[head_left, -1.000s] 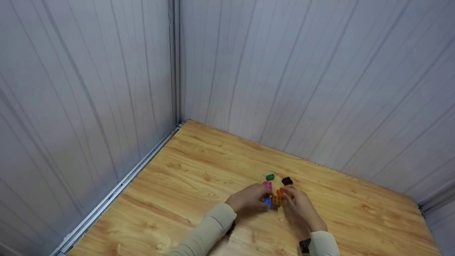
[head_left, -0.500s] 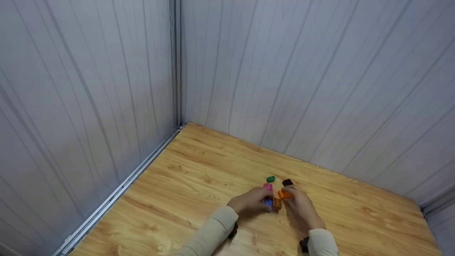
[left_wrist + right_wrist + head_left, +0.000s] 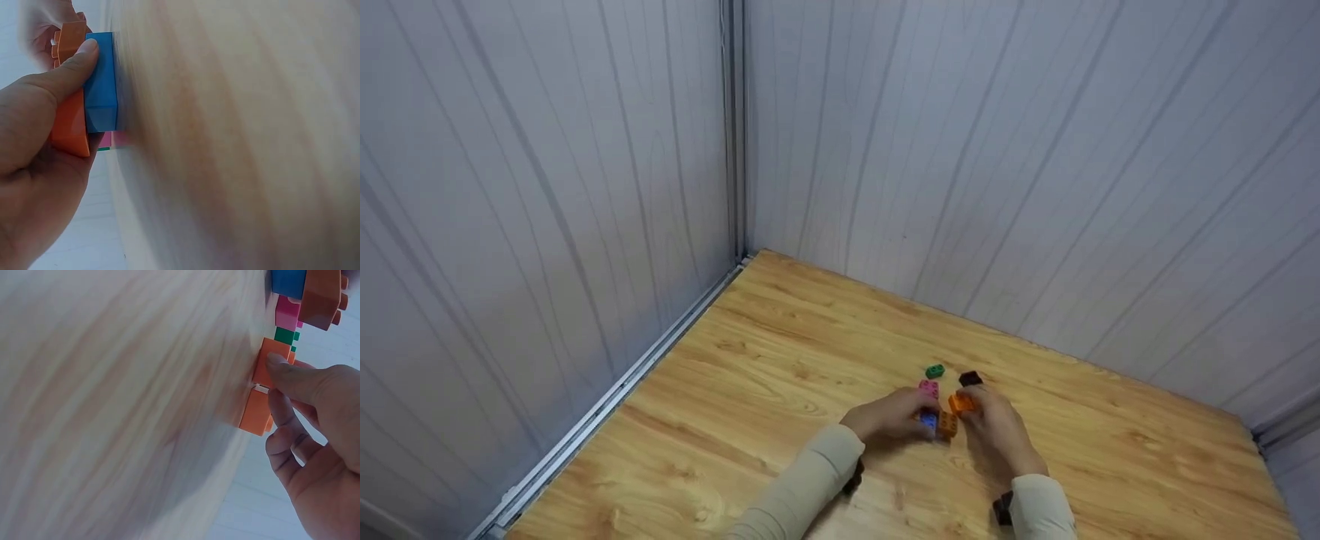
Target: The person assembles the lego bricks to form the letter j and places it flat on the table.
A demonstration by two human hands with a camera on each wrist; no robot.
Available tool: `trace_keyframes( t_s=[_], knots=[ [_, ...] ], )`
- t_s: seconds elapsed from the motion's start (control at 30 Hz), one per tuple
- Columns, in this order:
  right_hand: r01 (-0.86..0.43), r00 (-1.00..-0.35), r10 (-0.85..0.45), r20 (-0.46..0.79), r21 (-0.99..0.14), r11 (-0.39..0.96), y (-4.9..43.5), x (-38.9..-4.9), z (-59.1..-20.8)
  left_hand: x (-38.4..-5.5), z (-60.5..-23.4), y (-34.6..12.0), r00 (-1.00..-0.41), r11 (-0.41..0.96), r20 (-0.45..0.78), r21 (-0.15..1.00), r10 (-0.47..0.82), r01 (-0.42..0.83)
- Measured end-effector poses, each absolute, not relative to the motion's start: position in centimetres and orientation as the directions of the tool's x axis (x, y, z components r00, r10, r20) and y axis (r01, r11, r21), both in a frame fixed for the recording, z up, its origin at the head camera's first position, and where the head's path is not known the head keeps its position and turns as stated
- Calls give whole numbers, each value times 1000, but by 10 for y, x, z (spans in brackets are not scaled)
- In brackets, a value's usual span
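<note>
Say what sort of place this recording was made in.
Probably a small partitioned work booth, though its wider setting is out of view: pale panelled walls meet at a metal corner strip, enclosing a wood-grain work surface with toy bricks.

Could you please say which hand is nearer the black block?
Right: the right hand is just on the near side of the black block; the left hand is farther off, to its left.
</note>
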State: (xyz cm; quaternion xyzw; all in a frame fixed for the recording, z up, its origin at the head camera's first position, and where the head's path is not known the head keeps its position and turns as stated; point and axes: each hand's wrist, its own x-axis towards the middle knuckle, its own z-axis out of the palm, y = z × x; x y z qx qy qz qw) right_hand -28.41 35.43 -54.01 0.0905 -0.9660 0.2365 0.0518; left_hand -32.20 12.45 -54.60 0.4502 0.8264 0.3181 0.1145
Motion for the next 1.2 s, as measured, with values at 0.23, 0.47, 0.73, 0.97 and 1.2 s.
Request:
trace_keyframes(
  t_s=[0.23, 0.47, 0.73, 0.97, 1.2],
  knots=[
    [-210, -976, -162, 144, -441, 873, 355, -279, -540, -323, -549, 123, -562, 382, 113, 623, 819, 682],
    [-222, -970, -154, 187, -433, 873, 355, -270, -537, -322, -551, 123, -550, 362, 137, 620, 824, 696],
    [-247, -960, -165, 226, -407, 880, 353, -267, -531, -323, -548, 124, -560, 356, 142, 640, 816, 681],
    [-283, -943, -174, 285, -402, 871, 351, -262, -530, -322, -549, 124, -572, 387, 129, 614, 810, 688],
    [-306, -929, -182, 323, -390, 868, 347, -258, -524, -322, -549, 125, -577, 402, 128, 597, 807, 694]
  ],
)
